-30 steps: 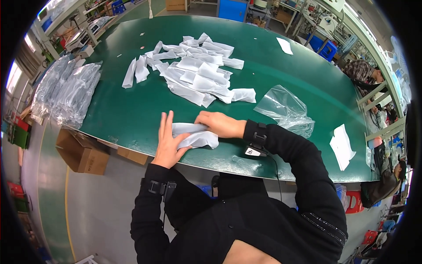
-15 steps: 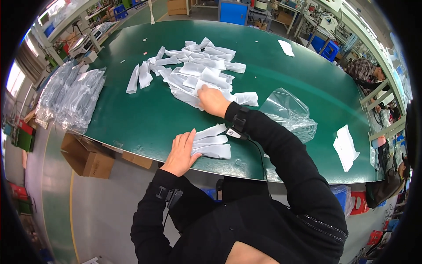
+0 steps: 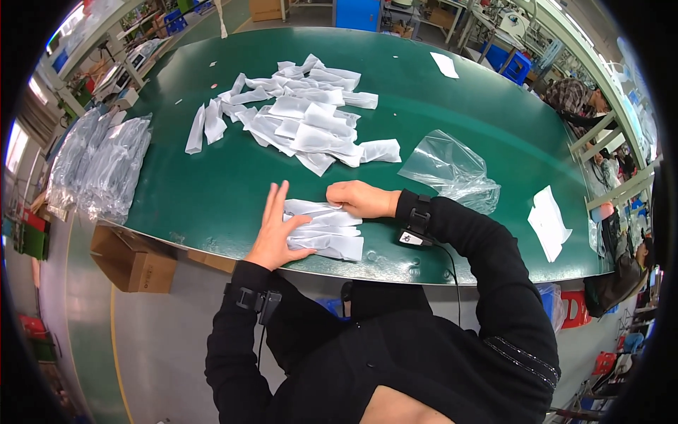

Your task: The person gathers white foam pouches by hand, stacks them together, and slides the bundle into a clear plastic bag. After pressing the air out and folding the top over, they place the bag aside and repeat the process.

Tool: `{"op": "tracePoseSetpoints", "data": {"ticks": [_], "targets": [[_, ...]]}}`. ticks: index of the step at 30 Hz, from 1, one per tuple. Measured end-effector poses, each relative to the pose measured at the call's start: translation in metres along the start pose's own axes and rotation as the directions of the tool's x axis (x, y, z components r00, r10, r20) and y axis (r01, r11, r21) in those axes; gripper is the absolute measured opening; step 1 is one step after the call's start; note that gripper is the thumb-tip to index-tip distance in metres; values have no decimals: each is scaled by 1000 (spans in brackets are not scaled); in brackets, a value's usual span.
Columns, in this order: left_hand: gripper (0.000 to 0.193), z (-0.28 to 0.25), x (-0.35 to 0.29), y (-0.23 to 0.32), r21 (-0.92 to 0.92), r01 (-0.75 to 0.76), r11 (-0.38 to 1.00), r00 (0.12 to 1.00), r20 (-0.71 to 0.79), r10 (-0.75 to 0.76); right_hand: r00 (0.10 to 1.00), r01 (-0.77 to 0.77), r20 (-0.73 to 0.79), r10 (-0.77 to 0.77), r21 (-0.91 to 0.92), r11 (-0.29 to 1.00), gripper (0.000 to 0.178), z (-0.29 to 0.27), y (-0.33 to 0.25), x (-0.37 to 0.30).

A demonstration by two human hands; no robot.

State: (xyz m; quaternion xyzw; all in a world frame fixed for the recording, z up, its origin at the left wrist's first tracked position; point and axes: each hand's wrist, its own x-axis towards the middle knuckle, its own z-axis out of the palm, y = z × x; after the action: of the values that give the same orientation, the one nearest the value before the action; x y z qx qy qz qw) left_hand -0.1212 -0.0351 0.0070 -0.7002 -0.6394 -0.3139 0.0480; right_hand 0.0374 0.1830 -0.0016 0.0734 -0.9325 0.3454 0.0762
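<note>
Several long white packets, which look like folded paper or thin fabric, lie side by side in a small row (image 3: 332, 232) at the table's near edge. My left hand (image 3: 272, 230) rests at the row's left end, fingers spread and thumb over the packets. At the far side of the row, my right hand (image 3: 359, 198) is closed on the end of a white packet (image 3: 311, 207); its fingertips are partly hidden. Beyond both hands a loose heap of similar white packets (image 3: 304, 116) covers the middle of the green table (image 3: 438, 106).
A crumpled clear plastic bag (image 3: 452, 169) lies right of the heap. White paper sheets (image 3: 549, 225) sit farther right, and another sheet (image 3: 444, 65) at the back. Filled clear bags (image 3: 106, 166) are stacked at the left edge, above an open cardboard box (image 3: 134, 261). A person (image 3: 575, 97) is at far right.
My right hand has come back from the heap to the near row, bringing a white packet to its far side. My left hand's fingers have spread wider. The whole view has shifted slightly.
</note>
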Motion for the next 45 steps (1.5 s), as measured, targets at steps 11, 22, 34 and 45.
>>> {"op": "tracePoseSetpoints", "data": {"ticks": [11, 22, 34, 45], "targets": [[71, 32, 4, 8, -339, 29, 940, 983, 180, 34, 860, -405, -478, 179, -427, 808, 30, -41, 37, 24], [79, 27, 7, 23, -290, 80, 954, 966, 260, -2, 897, -437, -254, 362, -379, 815, 43, -35, -5, -7], [80, 29, 8, 28, -268, 76, 960, 971, 240, -10, 889, -436, -193, 416, -78, 896, 20, -71, -51, -14], [80, 31, 7, 23, -298, 85, 951, 965, 263, -4, 852, -517, -89, 516, 7, 856, 27, -54, -13, -54]]}}
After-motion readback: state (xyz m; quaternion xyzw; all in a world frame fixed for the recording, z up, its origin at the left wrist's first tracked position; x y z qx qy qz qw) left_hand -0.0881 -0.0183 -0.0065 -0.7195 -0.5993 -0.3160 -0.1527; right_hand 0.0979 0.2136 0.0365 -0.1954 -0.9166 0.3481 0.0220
